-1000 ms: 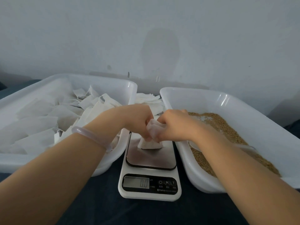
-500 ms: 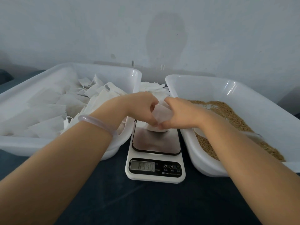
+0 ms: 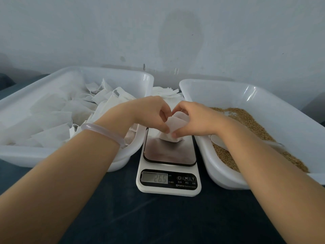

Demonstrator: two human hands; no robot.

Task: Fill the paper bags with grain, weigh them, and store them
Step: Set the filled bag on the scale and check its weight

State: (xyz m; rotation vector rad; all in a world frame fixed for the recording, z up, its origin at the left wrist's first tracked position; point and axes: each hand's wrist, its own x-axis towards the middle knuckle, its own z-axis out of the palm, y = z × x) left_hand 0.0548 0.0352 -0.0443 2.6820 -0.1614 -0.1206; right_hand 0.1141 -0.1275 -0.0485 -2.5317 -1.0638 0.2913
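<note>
In the centre of the frame, the left hand [image 3: 152, 114] and right hand [image 3: 195, 118] both pinch the top of the paper bag [image 3: 173, 131], probably to close it while it stands on the scale [image 3: 168, 166].

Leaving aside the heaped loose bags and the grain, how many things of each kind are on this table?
White tubs: 2 (left tub, right tub)
Digital scale: 1
Paper bag on the scale: 1
White scoop in the grain: 1
Total: 5
</note>
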